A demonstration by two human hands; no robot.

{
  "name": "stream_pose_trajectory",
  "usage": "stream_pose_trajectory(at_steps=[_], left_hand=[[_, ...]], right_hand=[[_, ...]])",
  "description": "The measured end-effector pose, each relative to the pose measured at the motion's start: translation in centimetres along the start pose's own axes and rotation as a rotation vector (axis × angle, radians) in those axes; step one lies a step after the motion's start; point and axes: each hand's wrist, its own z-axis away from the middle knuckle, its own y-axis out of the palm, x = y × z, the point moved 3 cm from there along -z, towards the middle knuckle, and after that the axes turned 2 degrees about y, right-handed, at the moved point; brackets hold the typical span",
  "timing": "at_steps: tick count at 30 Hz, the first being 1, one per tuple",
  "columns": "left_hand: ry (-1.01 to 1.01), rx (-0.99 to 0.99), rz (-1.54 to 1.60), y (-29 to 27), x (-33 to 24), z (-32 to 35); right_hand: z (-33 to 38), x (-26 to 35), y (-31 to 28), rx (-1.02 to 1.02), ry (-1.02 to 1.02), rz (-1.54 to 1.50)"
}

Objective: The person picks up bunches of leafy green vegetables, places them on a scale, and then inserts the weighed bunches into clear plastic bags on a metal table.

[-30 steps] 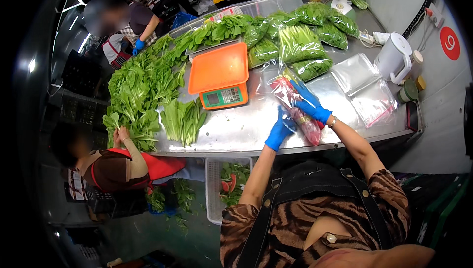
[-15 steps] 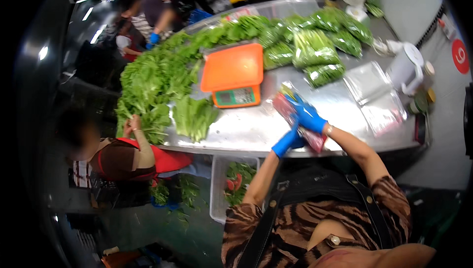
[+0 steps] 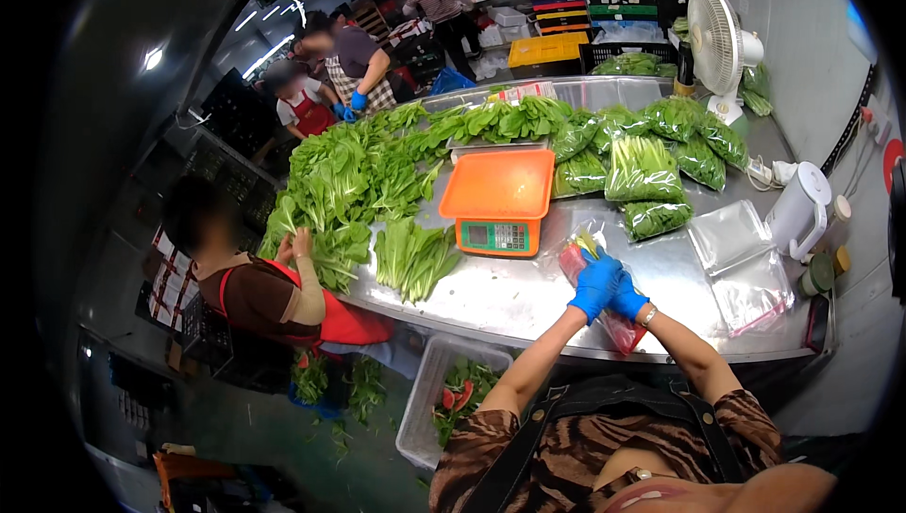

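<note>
Both my hands wear blue gloves and are together on a red plastic packet (image 3: 621, 332) with clear film, lying slantwise near the table's front edge. My left hand (image 3: 595, 286) lies across its upper part, fingers closed beside a yellow-green end. My right hand (image 3: 628, 299) grips the packet from the right, its fingers partly hidden behind the left hand. What the packet holds cannot be made out. Left of my hands stands an orange scale (image 3: 497, 187) with an unloaded pan. To the right lie clear plastic bags (image 3: 731, 237) in flat stacks.
Loose leafy greens (image 3: 344, 173) cover the table's left side; bagged greens (image 3: 644, 170) are piled behind my hands. A white kettle (image 3: 800, 209) and a fan (image 3: 714, 27) stand at right. A co-worker (image 3: 260, 286) handles greens at left. Below is a plastic bin (image 3: 429, 390).
My left hand has moved up over the packet, and my right hand has drawn back beside it. The whole view has shifted, showing more of the room's far end.
</note>
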Motion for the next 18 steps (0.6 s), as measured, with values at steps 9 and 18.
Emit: stream_pose_trajectory(at_steps=[9,18], left_hand=[[0.314,-0.198,0.258,-2.0,-6.0,1.0],[0.296,-0.079,0.142,-0.4,-9.8,-0.7]], right_hand=[[1.7,2.4,-10.1,-0.101,0.059,0.008],[5.6,2.3,-13.0,-0.067,0.117,-0.004]])
